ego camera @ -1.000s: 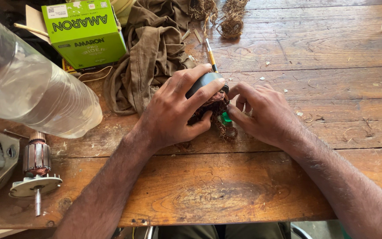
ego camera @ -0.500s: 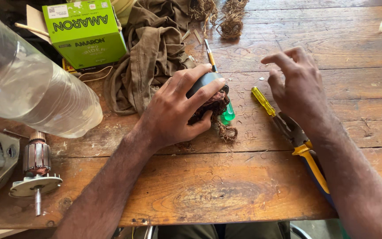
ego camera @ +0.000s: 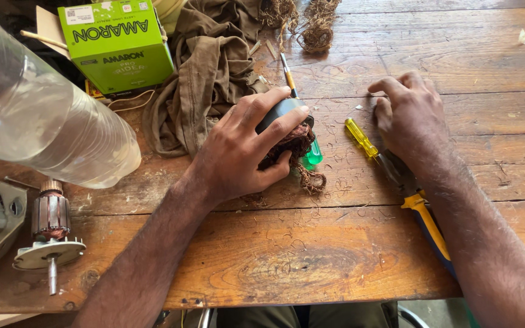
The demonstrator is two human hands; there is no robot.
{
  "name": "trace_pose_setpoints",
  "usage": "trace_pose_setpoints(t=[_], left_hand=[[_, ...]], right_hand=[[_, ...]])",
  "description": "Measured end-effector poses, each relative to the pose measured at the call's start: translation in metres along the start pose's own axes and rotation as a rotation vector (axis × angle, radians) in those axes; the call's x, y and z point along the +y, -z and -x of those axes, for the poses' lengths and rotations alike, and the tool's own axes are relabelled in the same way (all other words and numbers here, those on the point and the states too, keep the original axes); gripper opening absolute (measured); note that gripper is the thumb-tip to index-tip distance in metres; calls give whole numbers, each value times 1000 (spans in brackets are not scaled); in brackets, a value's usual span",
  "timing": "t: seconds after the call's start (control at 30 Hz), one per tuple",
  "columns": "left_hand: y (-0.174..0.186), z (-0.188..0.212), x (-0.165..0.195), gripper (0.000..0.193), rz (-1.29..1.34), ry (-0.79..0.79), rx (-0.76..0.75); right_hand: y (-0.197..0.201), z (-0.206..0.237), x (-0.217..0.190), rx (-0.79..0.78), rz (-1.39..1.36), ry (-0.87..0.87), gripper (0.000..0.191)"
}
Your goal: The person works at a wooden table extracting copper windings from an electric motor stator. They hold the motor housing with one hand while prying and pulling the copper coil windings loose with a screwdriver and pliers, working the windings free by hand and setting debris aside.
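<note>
Now, left hand [ego camera: 238, 152]: lay over a dark motor stator [ego camera: 284, 112], fingers [ego camera: 287, 121] curled around its casing and holding it down on the bench [ego camera: 311, 261].
Stator: sat near the bench's middle, just right of the brown cloth [ego camera: 208, 73]; frayed copper windings [ego camera: 302, 152] spilled out from under the palm.
Right hand [ego camera: 411, 115]: rested palm-down on the bench, well apart from the stator; fingers bent and loosely spread, closed on nothing.
Yellow-handled screwdriver [ego camera: 360, 136]: lay just left of the right hand, its far end hidden under the wrist.
Pliers [ego camera: 423, 212]: yellow-and-blue grips, lay under the right forearm.
Green-handled tool [ego camera: 313, 155]: poked out beside the windings, touching them.
Small pen-like tool [ego camera: 288, 76]: lay just above the stator.
Far left: clear plastic bottle [ego camera: 50, 121], green carton [ego camera: 116, 45], motor armature [ego camera: 50, 234].
Far edge: tangle of pulled wire [ego camera: 314, 27].
</note>
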State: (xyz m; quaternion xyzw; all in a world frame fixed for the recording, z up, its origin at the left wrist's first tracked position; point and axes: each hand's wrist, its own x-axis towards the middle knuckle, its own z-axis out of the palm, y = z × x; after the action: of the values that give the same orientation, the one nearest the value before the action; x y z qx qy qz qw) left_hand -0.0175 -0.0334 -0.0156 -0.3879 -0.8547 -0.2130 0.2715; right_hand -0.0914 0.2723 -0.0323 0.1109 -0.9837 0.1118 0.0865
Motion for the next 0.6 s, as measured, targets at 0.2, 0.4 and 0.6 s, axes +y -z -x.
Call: trace_pose_setpoints(t=[0.2, 0.4, 0.6], left_hand=[[-3, 0, -1, 76, -4, -6, 7], [-4, 1, -2, 76, -2, -4, 8], [-3, 2, -2, 77, -2, -4, 10]], right_hand=[[1, 1, 1, 18, 6, -26, 18], [-1, 1, 3, 61, -9, 2, 15], [-3, 2, 6, 152, 2, 100, 9]])
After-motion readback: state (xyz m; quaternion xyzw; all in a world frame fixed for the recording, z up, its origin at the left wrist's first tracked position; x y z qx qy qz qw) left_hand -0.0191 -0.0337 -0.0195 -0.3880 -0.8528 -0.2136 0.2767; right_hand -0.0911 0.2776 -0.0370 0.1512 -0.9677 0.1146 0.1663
